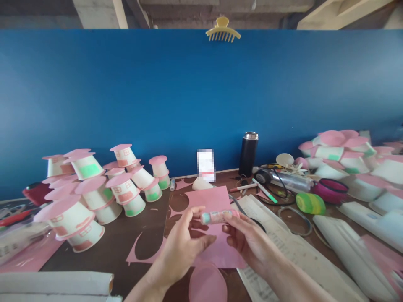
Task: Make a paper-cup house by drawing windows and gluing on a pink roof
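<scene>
My right hand (248, 239) grips a pink glue stick (218, 217) held sideways, its pale green cap pointing left. My left hand (185, 243) is next to it, fingertips closed on the capped end of the stick. Both hands hover over a pink paper sheet (210, 197) with round holes cut out of it, lying on the brown table. A pink paper circle (208, 283) lies below my hands near the table's front edge.
Piles of white paper cups with pink paper tops (94, 193) stand at the left, more (343, 153) at the right. A black flask (248, 154), pens (264, 191), a green-yellow ball (310, 203), a magenta bowl (330, 189) and white paper stacks (346, 247) crowd the right. A blue wall stands behind.
</scene>
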Demonstrator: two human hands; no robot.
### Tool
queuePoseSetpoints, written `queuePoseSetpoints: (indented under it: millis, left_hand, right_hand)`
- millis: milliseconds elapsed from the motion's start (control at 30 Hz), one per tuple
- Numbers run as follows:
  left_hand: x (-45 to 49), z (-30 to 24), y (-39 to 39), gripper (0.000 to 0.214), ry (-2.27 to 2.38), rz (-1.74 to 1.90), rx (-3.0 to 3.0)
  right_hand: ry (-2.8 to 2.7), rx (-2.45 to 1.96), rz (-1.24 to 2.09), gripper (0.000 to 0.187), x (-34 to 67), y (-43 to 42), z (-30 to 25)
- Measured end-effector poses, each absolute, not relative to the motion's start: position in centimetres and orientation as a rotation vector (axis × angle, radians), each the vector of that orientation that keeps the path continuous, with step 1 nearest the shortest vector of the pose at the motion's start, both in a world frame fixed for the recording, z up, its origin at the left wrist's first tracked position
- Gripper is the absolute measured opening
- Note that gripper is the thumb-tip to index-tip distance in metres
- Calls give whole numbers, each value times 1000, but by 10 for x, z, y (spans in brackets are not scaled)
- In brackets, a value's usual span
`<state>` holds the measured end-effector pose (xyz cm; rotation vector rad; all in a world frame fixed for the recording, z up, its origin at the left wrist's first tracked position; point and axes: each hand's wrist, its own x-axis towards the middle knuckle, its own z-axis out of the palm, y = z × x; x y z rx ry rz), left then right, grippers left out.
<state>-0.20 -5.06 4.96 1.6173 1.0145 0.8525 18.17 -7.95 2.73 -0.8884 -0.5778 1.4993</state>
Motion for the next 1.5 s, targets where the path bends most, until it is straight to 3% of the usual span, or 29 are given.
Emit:
queuePoseSetpoints:
  millis: [167,267,400,567,867,1033,1500]
  left_hand:
    - [-20,56,-55,17,1118,377,2013]
    - [-21,57,-60,12,1172,219,2172]
    - [-14,60,-64,23,1204,-64,2226]
    - [-9,70,-62,41,1186,-346,2200]
    - [-13,71,-57,47,1140,-417,2146]
    - [-15,74,-68,59,1112,-394,2216]
    - [-16,79,-74,46,1087,-348,2293]
  right_hand:
    - [-749,-904,1498,23,188,-87,34]
    - [-1101,-970,1512,25,190,-94,44]
    - [-1544,-1104,1553,29,193,-100,56]
    - [-1850,-1416,1249,22,198,-99,53]
    - [-2013,-1487,1073,14,192,-102,45]
    - [-1969,-1444,1127,18,189,-101,47]
    - [-1966,-1309,1274,20,182,-105,56]
